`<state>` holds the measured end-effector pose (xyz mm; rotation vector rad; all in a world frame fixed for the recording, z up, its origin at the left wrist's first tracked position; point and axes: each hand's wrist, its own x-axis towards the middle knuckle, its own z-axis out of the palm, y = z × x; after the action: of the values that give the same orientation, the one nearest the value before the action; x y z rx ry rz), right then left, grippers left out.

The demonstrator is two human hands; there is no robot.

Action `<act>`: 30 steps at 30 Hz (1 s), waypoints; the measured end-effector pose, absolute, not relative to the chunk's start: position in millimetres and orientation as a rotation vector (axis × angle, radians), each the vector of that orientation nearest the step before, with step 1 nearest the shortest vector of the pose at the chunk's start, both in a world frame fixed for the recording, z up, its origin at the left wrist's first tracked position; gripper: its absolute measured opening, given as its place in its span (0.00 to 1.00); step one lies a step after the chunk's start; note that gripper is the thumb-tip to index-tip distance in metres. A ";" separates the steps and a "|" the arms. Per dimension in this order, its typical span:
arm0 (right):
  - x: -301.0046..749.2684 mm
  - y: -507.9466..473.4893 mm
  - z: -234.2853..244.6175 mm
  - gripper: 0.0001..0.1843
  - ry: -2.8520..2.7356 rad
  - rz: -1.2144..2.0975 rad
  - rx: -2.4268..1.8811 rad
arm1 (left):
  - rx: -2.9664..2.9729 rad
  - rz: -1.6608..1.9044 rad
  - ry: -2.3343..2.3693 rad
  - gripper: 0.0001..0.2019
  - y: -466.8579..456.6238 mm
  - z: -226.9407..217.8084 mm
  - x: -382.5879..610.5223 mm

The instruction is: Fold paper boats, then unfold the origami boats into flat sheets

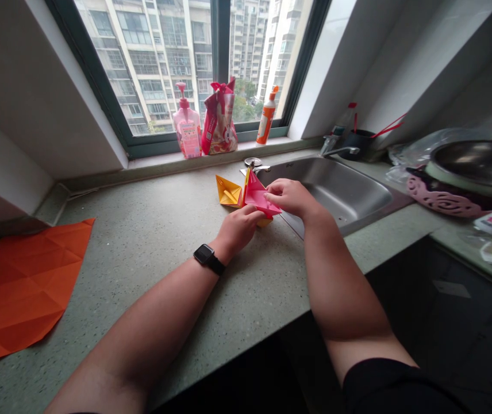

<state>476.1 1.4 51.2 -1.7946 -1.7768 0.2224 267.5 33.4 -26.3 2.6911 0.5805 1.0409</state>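
Counter (155, 224): pink paper (255, 194), peak upward.

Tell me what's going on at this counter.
The left hand and right hand, both bare, hold a pink folded paper near the sink. A yellow folded paper sits just left of it; whether the two are joined is hard to tell. An orange creased sheet lies apart on the counter's left side.

Sink (353, 192): smooth metal, satin.
Folded piece (255, 194), left of sink: creased paper.
Flat sheet (26, 287), far left of sink: matt creased paper.
Countertop (142, 230), around sink: speckled, stone-like.
Wide bowl (483, 164), right of sink: glossy metal.
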 end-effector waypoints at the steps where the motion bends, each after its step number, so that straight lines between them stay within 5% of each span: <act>1: 475.7 1.4 51.1 0.10 -1.786 0.214 -1.793 | 2.689 1.049 0.571 0.19 33.6 -26.5 267.6; 12: 474.4 0.6 51.2 0.10 -1.714 0.131 -1.935 | 2.682 1.084 0.545 0.16 33.8 -29.8 269.3; 21: 474.2 -5.5 56.6 0.09 -1.645 0.190 -2.060 | 2.642 1.045 0.686 0.05 39.7 -28.1 261.5; 30: 471.1 -8.4 61.9 0.11 -1.514 0.374 -2.060 | 2.605 0.952 0.678 0.09 42.2 -30.1 259.5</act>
<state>471.1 -8.4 61.9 -2.0598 -1.5136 0.3741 259.5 42.2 -30.1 2.6054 0.6778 0.9524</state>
